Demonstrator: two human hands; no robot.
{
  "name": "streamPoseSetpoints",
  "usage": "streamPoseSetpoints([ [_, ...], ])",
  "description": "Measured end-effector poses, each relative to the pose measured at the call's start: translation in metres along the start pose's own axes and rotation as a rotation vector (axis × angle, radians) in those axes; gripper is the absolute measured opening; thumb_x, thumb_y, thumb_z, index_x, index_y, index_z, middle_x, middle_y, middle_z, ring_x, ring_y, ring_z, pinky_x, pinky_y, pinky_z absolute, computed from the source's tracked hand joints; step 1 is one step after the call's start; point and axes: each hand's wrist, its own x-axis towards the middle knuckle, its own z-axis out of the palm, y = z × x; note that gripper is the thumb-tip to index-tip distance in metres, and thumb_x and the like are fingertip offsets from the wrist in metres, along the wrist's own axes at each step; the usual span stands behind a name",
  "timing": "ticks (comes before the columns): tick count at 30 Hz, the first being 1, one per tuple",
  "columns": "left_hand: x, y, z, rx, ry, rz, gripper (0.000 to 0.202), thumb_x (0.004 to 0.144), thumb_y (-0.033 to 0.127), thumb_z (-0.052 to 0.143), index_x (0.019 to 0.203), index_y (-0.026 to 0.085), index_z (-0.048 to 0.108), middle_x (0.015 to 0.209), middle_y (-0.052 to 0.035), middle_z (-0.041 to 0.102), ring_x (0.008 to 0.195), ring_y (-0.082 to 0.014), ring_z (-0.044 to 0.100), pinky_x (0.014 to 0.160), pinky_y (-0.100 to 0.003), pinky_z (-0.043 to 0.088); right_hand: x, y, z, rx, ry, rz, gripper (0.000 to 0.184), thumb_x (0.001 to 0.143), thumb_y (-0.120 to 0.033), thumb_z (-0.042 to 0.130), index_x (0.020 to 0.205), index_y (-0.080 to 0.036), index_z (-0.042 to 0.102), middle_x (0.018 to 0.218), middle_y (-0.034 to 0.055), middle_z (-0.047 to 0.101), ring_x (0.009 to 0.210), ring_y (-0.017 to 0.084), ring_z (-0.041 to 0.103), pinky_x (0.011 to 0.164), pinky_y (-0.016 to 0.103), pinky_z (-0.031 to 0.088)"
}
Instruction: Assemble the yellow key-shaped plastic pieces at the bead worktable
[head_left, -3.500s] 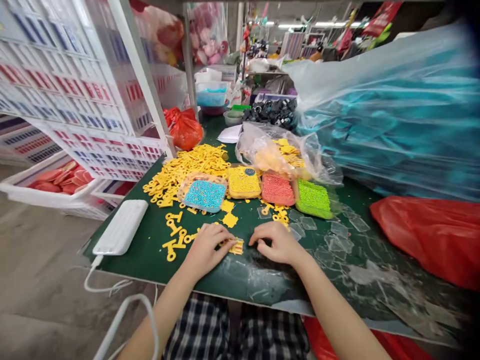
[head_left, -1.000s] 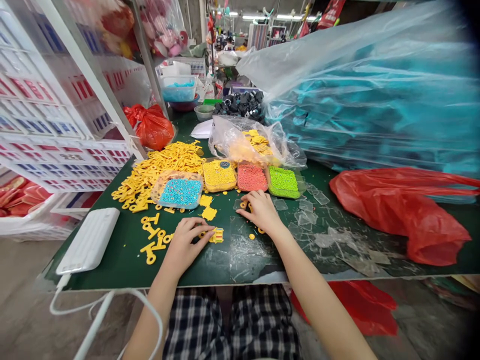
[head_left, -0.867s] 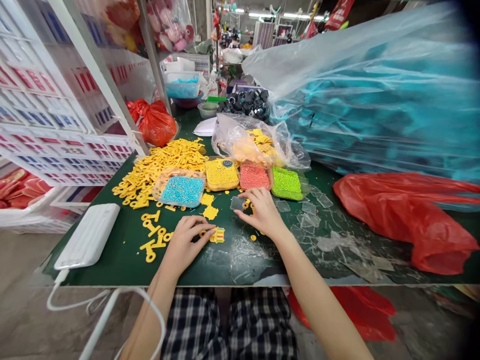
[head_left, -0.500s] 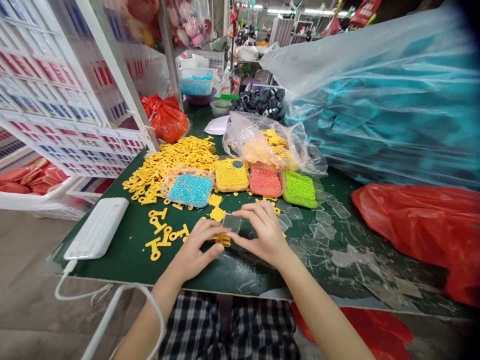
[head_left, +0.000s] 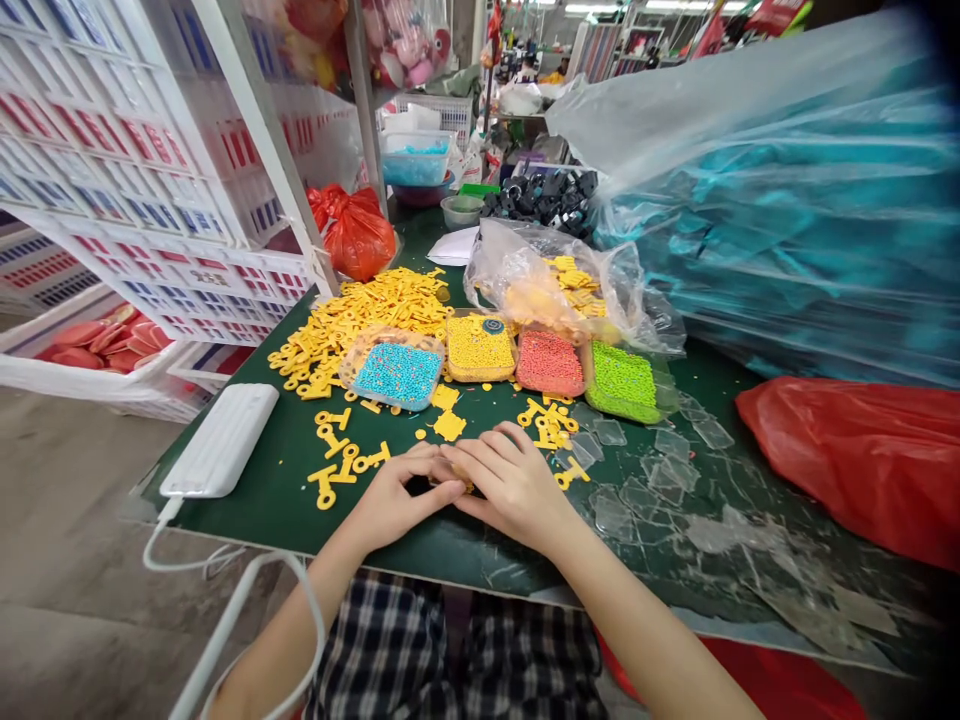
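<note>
My left hand (head_left: 394,497) and my right hand (head_left: 512,487) meet at the near middle of the green table (head_left: 270,505). Between them lies a small yellow beaded piece (head_left: 466,487), almost wholly hidden; only a sliver shows under my right fingers. My left fingers pinch its left side. My right hand lies flat on top of it, and the clear square it held is hidden beneath. Just beyond stand trays of blue beads (head_left: 399,370), yellow beads (head_left: 480,347), red beads (head_left: 550,362) and green beads (head_left: 625,380).
Yellow key-shaped parts (head_left: 375,310) are heaped at the left rear and scattered by my hands. Clear squares (head_left: 637,490) litter the right. A white power bank (head_left: 221,440) lies at the left edge. A red bag (head_left: 862,460) and a teal plastic-wrapped bundle (head_left: 787,220) fill the right.
My right hand reached out to the clear squares, picked one up and brought it back over the yellow piece. It now lies flat on it; my left hand stayed on the piece.
</note>
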Motion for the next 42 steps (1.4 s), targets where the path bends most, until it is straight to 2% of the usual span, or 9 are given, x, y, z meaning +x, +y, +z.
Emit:
streamPoseSetpoints([
  [6, 0.001, 0.002, -0.005, -0.142, -0.047, -0.109, 0.038, 0.076, 0.051, 0.072, 0.058, 0.018, 0.067, 0.062, -0.0013, 0.06, 0.068, -0.0162, 0.056, 0.07, -0.032, 0.048, 0.0, -0.001, 0.001, 0.001, 0.04, 0.042, 0.025, 0.09, -0.032, 0.057, 0.107, -0.018, 0.068, 0.092, 0.0062, 0.073, 0.08, 0.02, 0.057, 0.076, 0.038, 0.042],
  [11, 0.0, 0.002, -0.008, -0.273, -0.012, -0.166, 0.041, 0.072, 0.053, 0.075, 0.055, 0.017, 0.062, 0.061, -0.0001, 0.056, 0.061, -0.0132, 0.052, 0.064, -0.03, 0.045, 0.002, 0.0, -0.002, 0.083, 0.127, 0.077, 0.026, 0.085, -0.036, 0.064, 0.101, -0.016, 0.069, 0.084, 0.0056, 0.074, 0.076, 0.019, 0.056, 0.069, 0.034, 0.044],
  [15, -0.001, 0.002, -0.01, -0.301, -0.001, -0.168, 0.043, 0.071, 0.056, 0.074, 0.056, 0.017, 0.063, 0.063, -0.0003, 0.056, 0.06, -0.0124, 0.051, 0.061, -0.028, 0.043, 0.001, 0.002, -0.005, 0.138, 0.118, 0.102, 0.029, 0.083, -0.039, 0.066, 0.1, -0.015, 0.069, 0.084, 0.0057, 0.074, 0.075, 0.019, 0.055, 0.067, 0.033, 0.045],
  [22, -0.002, -0.001, -0.014, -0.23, 0.041, -0.124, 0.051, 0.086, 0.06, 0.056, 0.058, 0.018, 0.067, 0.064, -0.0032, 0.062, 0.064, -0.0159, 0.055, 0.067, -0.031, 0.045, -0.001, 0.003, -0.008, 0.249, 0.103, 0.104, 0.032, 0.084, -0.042, 0.064, 0.1, -0.015, 0.069, 0.083, 0.0054, 0.073, 0.073, 0.019, 0.054, 0.063, 0.032, 0.045],
  [26, -0.002, 0.003, -0.009, -0.178, -0.114, -0.111, 0.051, 0.081, 0.066, 0.058, 0.072, 0.019, 0.074, 0.075, -0.0059, 0.069, 0.074, -0.0195, 0.061, 0.072, -0.032, 0.048, 0.0, 0.002, -0.005, 0.173, 0.092, 0.057, 0.033, 0.087, -0.043, 0.061, 0.095, -0.012, 0.07, 0.069, 0.0035, 0.066, 0.065, 0.017, 0.048, 0.057, 0.031, 0.038],
  [29, -0.003, 0.005, -0.005, -0.158, -0.209, -0.119, 0.043, 0.076, 0.061, 0.068, 0.077, 0.019, 0.076, 0.079, -0.0058, 0.072, 0.08, -0.0198, 0.062, 0.08, -0.033, 0.048, 0.0, -0.001, 0.0, 0.128, 0.1, 0.018, 0.033, 0.09, -0.041, 0.057, 0.096, -0.011, 0.07, 0.059, 0.0006, 0.059, 0.06, 0.016, 0.044, 0.053, 0.03, 0.033],
  [32, -0.003, 0.005, -0.004, -0.194, -0.18, -0.138, 0.034, 0.075, 0.051, 0.073, 0.071, 0.018, 0.075, 0.076, -0.0054, 0.072, 0.079, -0.0188, 0.061, 0.081, -0.032, 0.047, 0.0, -0.002, 0.003, 0.118, 0.111, -0.001, 0.033, 0.091, -0.041, 0.057, 0.098, -0.011, 0.07, 0.058, -0.0007, 0.058, 0.059, 0.015, 0.043, 0.053, 0.029, 0.031],
  [36, -0.001, 0.007, -0.006, -0.328, -0.139, -0.209, 0.032, 0.07, 0.047, 0.079, 0.063, 0.016, 0.071, 0.067, -0.0028, 0.066, 0.069, -0.0158, 0.058, 0.074, -0.031, 0.048, 0.0, -0.004, 0.003, 0.106, 0.112, -0.006, 0.034, 0.089, -0.043, 0.059, 0.097, -0.012, 0.07, 0.057, -0.0013, 0.057, 0.059, 0.014, 0.043, 0.053, 0.029, 0.031],
  [42, -0.003, 0.004, -0.009, -0.46, -0.159, -0.334, 0.032, 0.065, 0.045, 0.082, 0.068, 0.014, 0.072, 0.068, -0.002, 0.064, 0.063, -0.0127, 0.054, 0.063, -0.026, 0.045, 0.001, -0.005, 0.001, 0.069, 0.09, -0.031, 0.031, 0.091, -0.041, 0.057, 0.101, -0.014, 0.07, 0.056, -0.0019, 0.058, 0.059, 0.014, 0.044, 0.053, 0.028, 0.03],
])
